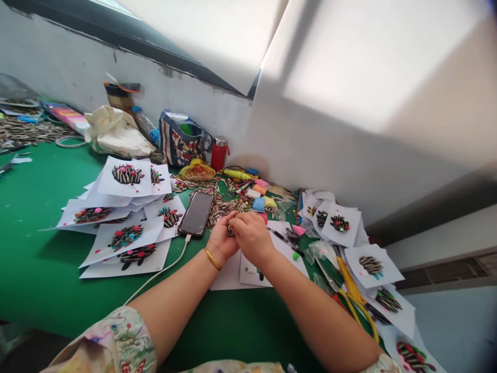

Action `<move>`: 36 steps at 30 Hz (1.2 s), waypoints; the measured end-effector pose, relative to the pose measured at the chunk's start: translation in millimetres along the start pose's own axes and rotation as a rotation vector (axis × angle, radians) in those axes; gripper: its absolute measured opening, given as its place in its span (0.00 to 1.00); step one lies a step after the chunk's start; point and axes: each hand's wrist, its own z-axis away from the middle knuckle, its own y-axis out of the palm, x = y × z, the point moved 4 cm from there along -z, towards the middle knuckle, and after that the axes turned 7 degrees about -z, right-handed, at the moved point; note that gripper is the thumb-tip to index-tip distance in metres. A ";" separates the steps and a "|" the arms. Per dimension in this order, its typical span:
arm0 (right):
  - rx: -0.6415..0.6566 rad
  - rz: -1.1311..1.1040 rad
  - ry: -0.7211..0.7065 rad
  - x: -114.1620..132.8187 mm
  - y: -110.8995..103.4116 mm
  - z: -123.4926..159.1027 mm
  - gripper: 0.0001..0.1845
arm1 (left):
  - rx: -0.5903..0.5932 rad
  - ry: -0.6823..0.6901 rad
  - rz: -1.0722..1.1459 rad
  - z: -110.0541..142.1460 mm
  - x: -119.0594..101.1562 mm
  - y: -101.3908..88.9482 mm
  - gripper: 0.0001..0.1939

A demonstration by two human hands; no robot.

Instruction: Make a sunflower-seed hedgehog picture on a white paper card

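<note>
My left hand [222, 239] and my right hand [251, 235] meet over a white sheet [232, 273] on the green table [46, 269]. Both have their fingers curled together around a small dark striped thing [229, 227], likely a sunflower seed, pinched between the fingertips. A gold bangle circles my left wrist. Just beyond the hands lies a heap of striped seeds [224, 203] with small coloured clay pieces. A black phone [196, 213] with a white cable lies left of my hands.
White sheets bearing seed-and-bead hedgehog figures [126, 174] are stacked at the left, and more sheets [339, 223] at the right. Yellow-handled scissors [355, 298] lie right of my forearm. A striped bag [180, 140], a red flask [219, 153] and a cloth bag stand along the wall.
</note>
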 end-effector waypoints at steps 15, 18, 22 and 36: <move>0.119 -0.523 0.550 -79.4 -25.4 93.0 0.08 | -0.071 0.016 -0.025 -0.5 12.5 -5.6 0.06; 0.151 -0.518 0.466 -71.3 -18.4 107.1 0.06 | -0.080 0.005 -0.053 -1.4 18.8 -7.1 0.07; 0.131 -0.490 0.338 -61.5 -14.6 114.2 0.07 | -0.089 -0.018 -0.094 -2.0 26.2 -8.2 0.07; 0.109 -0.316 0.537 -84.2 -19.0 128.8 0.09 | -0.094 -0.028 -0.189 -11.4 28.8 -9.8 0.06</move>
